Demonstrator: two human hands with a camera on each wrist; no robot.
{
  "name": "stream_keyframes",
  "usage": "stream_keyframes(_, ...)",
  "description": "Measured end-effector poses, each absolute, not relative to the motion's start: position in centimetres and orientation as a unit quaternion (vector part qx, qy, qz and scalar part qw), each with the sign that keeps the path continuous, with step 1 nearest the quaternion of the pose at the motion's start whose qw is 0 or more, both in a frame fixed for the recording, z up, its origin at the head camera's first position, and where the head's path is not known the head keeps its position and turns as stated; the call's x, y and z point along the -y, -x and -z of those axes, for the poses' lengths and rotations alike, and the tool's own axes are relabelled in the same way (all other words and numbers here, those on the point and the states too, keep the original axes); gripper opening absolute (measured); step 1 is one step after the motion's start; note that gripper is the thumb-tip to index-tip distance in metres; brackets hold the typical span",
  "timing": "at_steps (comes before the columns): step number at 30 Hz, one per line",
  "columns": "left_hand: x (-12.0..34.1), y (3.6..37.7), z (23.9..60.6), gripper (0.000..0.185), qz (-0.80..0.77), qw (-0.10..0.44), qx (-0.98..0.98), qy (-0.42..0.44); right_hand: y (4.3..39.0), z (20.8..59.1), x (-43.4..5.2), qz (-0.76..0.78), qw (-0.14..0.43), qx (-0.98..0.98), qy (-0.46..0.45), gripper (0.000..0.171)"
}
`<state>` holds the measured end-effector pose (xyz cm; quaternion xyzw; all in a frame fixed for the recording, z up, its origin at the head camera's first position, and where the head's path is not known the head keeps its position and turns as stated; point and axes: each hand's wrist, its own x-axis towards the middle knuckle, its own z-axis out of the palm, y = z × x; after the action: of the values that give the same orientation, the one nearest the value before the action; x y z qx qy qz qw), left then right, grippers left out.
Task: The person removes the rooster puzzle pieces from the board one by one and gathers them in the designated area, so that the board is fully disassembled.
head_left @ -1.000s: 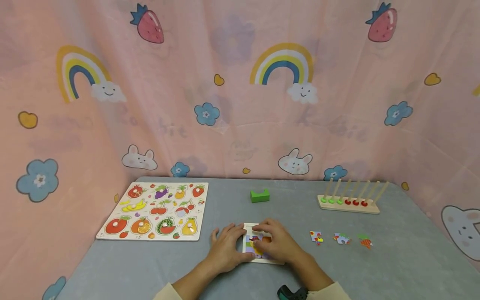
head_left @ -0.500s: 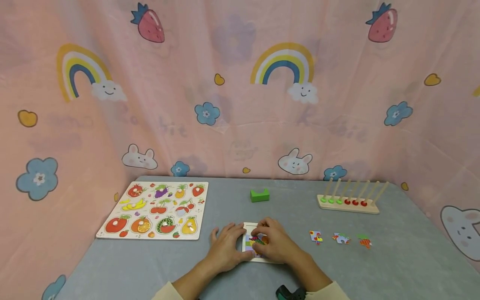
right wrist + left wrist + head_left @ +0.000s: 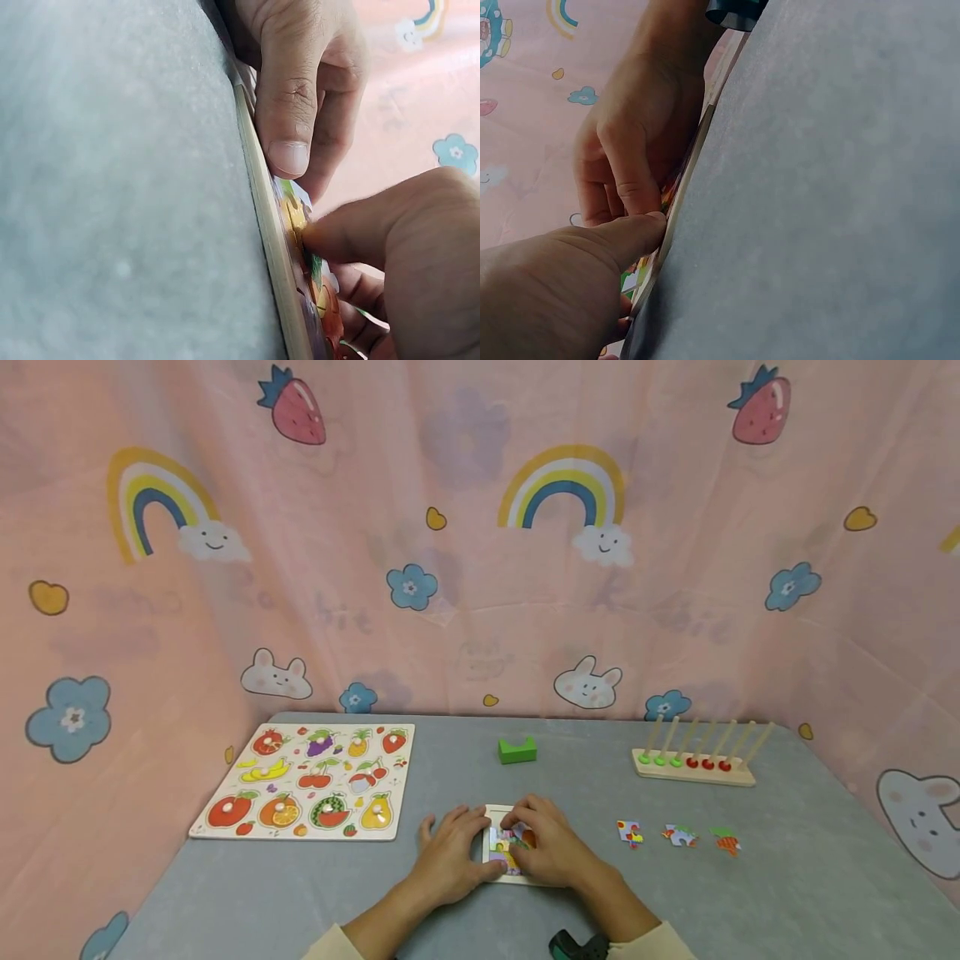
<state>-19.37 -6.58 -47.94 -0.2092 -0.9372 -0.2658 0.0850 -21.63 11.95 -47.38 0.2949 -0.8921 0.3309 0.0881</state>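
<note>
A small wooden jigsaw puzzle board (image 3: 522, 879) with a pale rim and colourful pieces lies flat at the table's front middle. My left hand (image 3: 452, 858) grips its left side, the thumb (image 3: 641, 234) along the near rim and the fingers toward the far corner. Over the right part of the board, my right hand (image 3: 552, 845) pinches a colourful puzzle piece (image 3: 315, 268) between thumb and fingers, down at the picture surface. The fingers hide much of that piece and of the picture. Three loose puzzle pieces (image 3: 680, 835) lie in a row to the right.
A fruit peg puzzle (image 3: 401, 777) lies at the left. Behind the board sits a green block (image 3: 517, 752). At the back right stands a wooden peg rack (image 3: 693, 776) with green and red beads. A pink printed curtain (image 3: 480, 635) surrounds the grey table (image 3: 300, 893).
My right fingers have shifted slightly over the board, and the coloured piece under them has turned or moved; a lighter patch of picture now shows beside them. My left hand keeps its place.
</note>
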Motion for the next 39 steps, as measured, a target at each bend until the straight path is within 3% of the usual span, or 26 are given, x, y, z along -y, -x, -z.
stream_keyframes(21, 6.56, 19.47, 47.86, 0.057, 0.263, 0.075, 0.940, 0.206, 21.61, 47.45, -11.74, -0.339, 0.070, 0.900, -0.265, 0.025)
stream_keyframes(39, 6.49, 19.46, 47.79, 0.057, 0.265, 0.075, 0.939, 0.206, 21.51, 47.32, -11.65, -0.326, 0.089, 0.900, -0.276, 0.027)
